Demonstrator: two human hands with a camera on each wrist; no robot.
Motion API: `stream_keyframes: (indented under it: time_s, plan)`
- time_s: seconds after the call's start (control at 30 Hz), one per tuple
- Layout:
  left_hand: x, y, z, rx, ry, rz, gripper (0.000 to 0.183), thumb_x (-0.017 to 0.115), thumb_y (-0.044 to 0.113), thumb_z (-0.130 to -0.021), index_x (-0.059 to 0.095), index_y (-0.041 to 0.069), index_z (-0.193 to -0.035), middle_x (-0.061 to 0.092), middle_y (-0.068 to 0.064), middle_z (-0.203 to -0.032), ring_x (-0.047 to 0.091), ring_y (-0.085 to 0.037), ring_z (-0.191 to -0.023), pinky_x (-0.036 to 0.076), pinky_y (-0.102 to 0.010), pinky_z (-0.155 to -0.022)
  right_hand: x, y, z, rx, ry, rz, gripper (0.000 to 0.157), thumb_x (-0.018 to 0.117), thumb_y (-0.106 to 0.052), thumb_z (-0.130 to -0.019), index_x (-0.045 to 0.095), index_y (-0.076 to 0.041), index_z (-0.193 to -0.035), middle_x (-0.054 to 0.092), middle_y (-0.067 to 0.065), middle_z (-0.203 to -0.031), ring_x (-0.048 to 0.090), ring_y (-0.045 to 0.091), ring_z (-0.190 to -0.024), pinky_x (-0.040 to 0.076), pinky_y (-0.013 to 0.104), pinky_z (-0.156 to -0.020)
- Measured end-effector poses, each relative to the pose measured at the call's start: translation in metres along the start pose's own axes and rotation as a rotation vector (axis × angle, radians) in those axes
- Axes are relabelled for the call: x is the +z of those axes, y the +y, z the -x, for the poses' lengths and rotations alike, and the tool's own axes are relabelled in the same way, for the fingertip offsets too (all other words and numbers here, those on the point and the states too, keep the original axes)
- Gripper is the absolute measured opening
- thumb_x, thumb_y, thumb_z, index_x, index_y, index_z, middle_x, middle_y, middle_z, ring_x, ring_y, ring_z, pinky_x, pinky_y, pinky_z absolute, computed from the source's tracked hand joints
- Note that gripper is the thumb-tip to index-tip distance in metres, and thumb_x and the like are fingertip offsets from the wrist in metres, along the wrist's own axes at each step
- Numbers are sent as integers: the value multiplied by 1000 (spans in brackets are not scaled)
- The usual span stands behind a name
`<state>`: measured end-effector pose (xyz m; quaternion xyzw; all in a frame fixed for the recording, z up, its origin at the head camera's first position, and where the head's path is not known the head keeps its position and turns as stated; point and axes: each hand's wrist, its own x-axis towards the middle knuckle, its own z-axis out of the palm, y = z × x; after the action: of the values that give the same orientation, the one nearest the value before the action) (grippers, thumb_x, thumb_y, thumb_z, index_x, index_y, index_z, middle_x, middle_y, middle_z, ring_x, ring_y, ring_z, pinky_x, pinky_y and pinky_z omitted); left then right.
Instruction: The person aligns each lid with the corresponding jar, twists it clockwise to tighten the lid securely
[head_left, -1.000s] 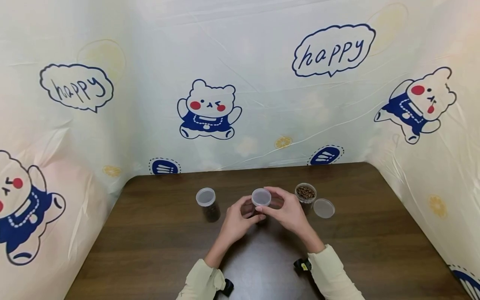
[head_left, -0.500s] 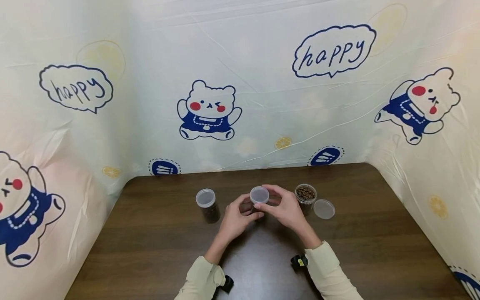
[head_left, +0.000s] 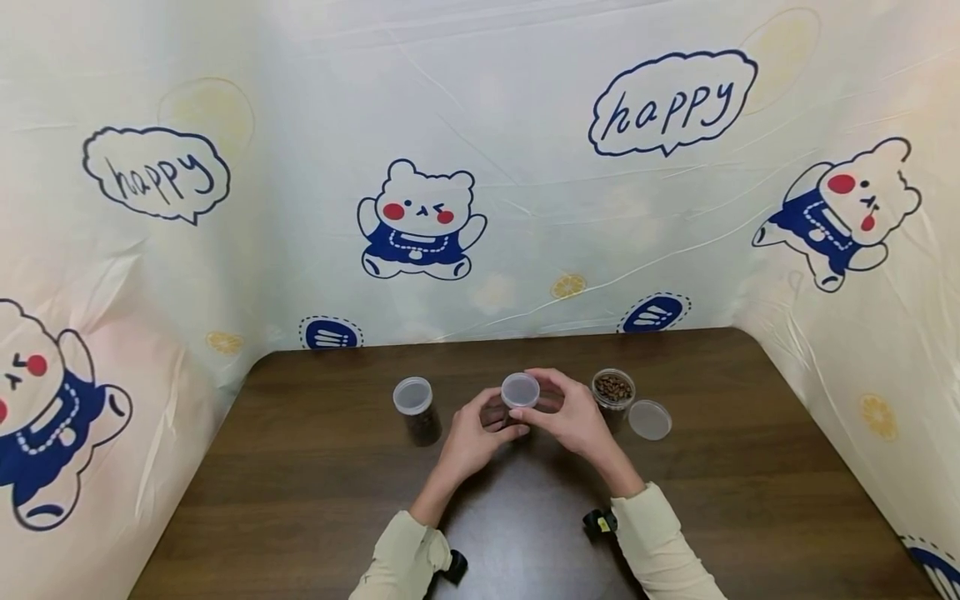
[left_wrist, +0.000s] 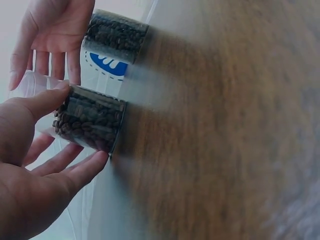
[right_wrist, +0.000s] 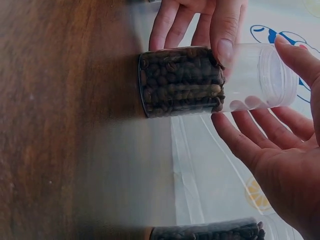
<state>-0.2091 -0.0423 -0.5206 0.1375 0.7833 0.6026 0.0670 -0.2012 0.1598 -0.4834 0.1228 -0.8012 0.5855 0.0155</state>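
At the left of the brown wooden table, a clear cylindrical jar with dark contents stands upright under a translucent lid; at the centre, the left hand grasps the lower body of a clear lidded jar of dark brown beans, held upright; the right hand grips its upper end from the right; farther right stands an uncovered clear jar filled with brown beans, a flat round translucent lid lying just beside it on the right.

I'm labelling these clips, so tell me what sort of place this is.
Probably a makeshift recording booth: a cartoon-printed curtain surrounds the wood-grain table on three visible sides, and small black devices sit by both sleeves.
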Motion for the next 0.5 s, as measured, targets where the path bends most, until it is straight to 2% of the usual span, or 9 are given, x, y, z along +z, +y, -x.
stream_keyframes:
  time_s: [0.1, 0.33, 0.5]
  plan:
    - [0, 0, 1, -6, -3, 2, 60, 88, 19, -87, 62, 17, -141, 72, -14, -134, 71, -30, -124, 60, -46, -104, 0, 0, 1, 3, -3, -9, 60, 89, -18, -86, 62, -10, -140, 69, 16, -135, 69, 33, -126, 58, 50, -105]
    - [0, 2, 2, 2, -4, -6, 59, 88, 20, -88, 62, 17, -141, 72, -13, -134, 71, -30, -124, 60, -45, -104, 0, -1, 0, -2, -5, -5, 60, 88, -18, -87, 62, -10, -140, 70, 16, -134, 69, 33, -125, 58, 49, -106]
    - [0, 3, 2, 20, -11, -7, 59, 87, 20, -89, 61, 15, -142, 72, -15, -133, 71, -32, -124, 61, -45, -103, 0, -1, 0, 4, -11, -20, 60, 88, -17, -87, 61, -9, -140, 69, 18, -135, 68, 36, -126, 56, 56, -107]
